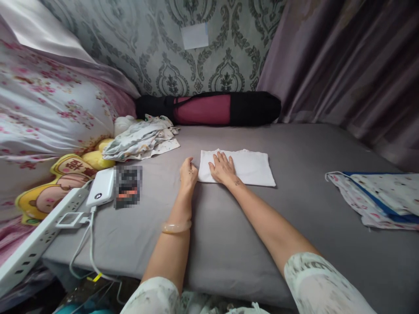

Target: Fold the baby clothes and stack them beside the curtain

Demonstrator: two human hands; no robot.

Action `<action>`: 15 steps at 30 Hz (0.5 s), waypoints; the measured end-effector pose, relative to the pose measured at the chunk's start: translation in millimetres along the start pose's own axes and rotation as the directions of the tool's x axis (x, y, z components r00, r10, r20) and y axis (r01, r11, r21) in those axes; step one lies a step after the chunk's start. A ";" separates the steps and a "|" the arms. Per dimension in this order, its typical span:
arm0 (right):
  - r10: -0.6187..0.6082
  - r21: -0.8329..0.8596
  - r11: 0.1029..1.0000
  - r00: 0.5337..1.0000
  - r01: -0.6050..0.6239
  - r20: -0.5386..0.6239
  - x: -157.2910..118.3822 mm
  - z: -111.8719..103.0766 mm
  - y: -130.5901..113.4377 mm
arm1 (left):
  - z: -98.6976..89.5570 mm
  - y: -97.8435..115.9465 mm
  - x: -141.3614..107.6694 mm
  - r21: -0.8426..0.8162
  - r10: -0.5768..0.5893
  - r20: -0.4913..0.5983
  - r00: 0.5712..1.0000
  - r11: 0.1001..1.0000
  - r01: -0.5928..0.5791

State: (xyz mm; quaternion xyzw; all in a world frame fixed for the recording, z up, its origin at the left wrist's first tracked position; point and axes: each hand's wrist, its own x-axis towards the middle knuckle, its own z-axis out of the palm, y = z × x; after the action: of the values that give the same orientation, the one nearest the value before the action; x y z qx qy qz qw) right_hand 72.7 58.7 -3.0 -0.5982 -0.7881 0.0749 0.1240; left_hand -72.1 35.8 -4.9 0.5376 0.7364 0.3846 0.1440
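Observation:
A white folded cloth (253, 168) lies flat on the grey sheet, a long rectangle in the middle of the head view. My right hand (222, 168) rests palm down on its left part with the fingers spread. Just beside the cloth's left edge is my left hand (189, 173), its fingers curled in and closed. Whether anything is between those fingers is hidden.
A black and maroon long bag (203, 110) lies along the wall. Crumpled patterned cloth (140, 139), a white power bank (101, 187) and a power strip (42, 237) are on the left. Folded printed cloths (386, 196) lie at the right.

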 end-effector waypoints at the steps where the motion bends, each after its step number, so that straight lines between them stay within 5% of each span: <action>1: -0.001 -0.001 1.000 1.000 0.001 -0.008 0.0 -0.6 -3.5 | -0.5 -0.4 0.6 -0.007 -0.004 -0.002 1.000 1.000 0.004; 8: -0.125 0.042 0.991 0.992 0.124 0.017 -1.2 6.2 -37.1 | -3.5 -3.4 2.5 -0.023 -0.024 0.003 1.000 0.999 0.024; 15: -0.115 0.014 0.993 0.992 0.115 0.055 3.1 4.2 -40.2 | -3.3 -1.7 2.0 -0.041 -0.023 0.007 1.000 0.999 0.024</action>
State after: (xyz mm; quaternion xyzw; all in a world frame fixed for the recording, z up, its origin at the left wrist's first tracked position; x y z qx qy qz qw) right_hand 33.5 50.9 4.0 -0.5489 -0.8240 0.0887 0.1094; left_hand -76.1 36.1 -3.5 0.5273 0.7342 0.3959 0.1620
